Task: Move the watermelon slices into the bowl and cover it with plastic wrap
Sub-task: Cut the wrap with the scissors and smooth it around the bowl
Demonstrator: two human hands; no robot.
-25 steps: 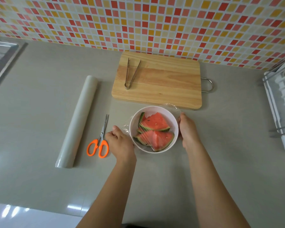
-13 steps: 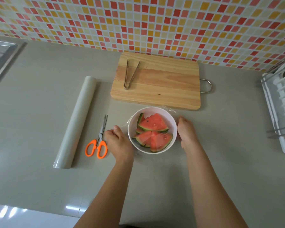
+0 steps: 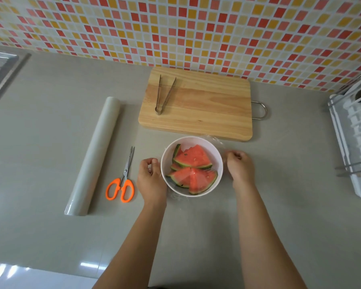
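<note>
A white bowl [image 3: 196, 139] stands on the grey counter just in front of the cutting board, with several red watermelon slices [image 3: 193, 160] inside. A clear sheet of plastic wrap [image 3: 216, 141] lies over the bowl, crinkled at its far right rim and near edge. My left hand [image 3: 150, 181] is against the bowl's left side, its fingers curled and pinching the wrap's edge. On the bowl's right side my right hand [image 3: 240, 171] has its fingers curled on the wrap too.
The plastic wrap roll [image 3: 94, 155] lies to the left, orange-handled scissors [image 3: 121, 184] between it and my left hand. Metal tongs [image 3: 164, 94] rest on the wooden cutting board [image 3: 206, 109]. A white dish rack [image 3: 354, 142] is at the right edge, a sink [image 3: 0, 67] at far left.
Both hands went from lying flat against the bowl's sides to curled fingers gripping the wrap's edges. The wrap over the slices looks smoother. The bowl has stayed put.
</note>
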